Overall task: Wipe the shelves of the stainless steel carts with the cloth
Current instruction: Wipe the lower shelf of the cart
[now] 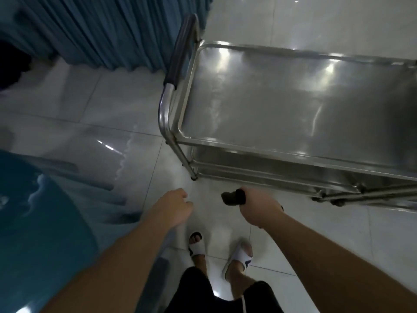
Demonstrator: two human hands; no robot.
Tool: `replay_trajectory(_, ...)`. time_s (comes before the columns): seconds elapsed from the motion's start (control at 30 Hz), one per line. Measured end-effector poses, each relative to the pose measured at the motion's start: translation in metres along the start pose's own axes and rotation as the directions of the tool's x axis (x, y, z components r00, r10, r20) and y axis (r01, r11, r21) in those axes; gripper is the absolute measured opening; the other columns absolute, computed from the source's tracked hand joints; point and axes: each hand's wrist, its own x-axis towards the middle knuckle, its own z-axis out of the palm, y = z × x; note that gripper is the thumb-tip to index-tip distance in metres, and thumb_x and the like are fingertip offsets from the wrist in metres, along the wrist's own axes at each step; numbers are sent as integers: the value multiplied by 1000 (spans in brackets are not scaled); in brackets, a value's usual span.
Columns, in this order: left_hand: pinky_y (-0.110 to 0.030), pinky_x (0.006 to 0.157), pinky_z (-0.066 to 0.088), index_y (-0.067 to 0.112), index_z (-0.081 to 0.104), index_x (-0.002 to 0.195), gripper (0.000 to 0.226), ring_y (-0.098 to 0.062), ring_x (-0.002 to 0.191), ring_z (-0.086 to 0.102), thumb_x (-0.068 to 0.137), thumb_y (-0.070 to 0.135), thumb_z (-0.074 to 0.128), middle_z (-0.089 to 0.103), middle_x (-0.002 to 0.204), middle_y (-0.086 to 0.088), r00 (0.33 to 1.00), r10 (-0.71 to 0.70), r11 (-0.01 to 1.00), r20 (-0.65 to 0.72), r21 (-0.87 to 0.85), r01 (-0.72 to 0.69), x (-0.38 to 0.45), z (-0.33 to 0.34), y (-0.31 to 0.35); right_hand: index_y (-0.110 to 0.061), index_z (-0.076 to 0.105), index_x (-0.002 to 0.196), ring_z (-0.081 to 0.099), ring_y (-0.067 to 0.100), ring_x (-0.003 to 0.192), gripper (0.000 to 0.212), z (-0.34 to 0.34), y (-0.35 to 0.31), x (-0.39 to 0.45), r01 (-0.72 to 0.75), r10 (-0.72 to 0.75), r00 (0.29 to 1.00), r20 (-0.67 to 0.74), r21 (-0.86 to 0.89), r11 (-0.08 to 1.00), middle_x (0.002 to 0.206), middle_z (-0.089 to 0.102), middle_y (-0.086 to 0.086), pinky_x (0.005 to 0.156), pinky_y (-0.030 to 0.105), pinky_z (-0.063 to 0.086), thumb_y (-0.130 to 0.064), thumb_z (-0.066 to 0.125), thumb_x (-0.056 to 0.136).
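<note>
A stainless steel cart (282,100) stands on the tiled floor ahead and to the right, its bare top shelf shining; a lower shelf (259,163) shows under the near rim. Its push handle (180,50) with a dark grip is at the left end. My right hand (259,208) grips a dark bunched cloth (232,197) just short of the cart's near corner, not touching the cart. My left hand (173,206) hangs beside it with loosely curled fingers, holding nothing.
A blue curtain (101,30) hangs at the back left. A blue-green blurred surface (33,222) fills the left edge. My feet in white slippers (237,258) stand on the glossy tiled floor (112,109).
</note>
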Motion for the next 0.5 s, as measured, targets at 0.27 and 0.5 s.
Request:
replay_trajectory(0.27, -32, 74, 50, 27, 51, 146, 47, -17, 93, 63, 100, 37, 55, 58, 136, -5, 995, -48, 991, -93, -127, 36, 86, 6, -16, -27, 56, 124, 64, 22, 80, 27, 31, -3, 89, 70, -69, 995, -67, 22, 997, 97, 65, 0, 74, 45, 61, -22, 56, 97)
replay_trajectory(0.5, -36, 90, 52, 21, 44, 153, 71, -23, 110, 61, 93, 52, 69, 58, 141, -5, 948, -44, 946, -314, -319, -62, 207, 21, -47, -23, 59, 129, 66, 31, 95, 28, 76, -9, 195, 107, -102, 987, -126, 28, 994, 112, 69, 8, 75, 38, 52, -26, 52, 102)
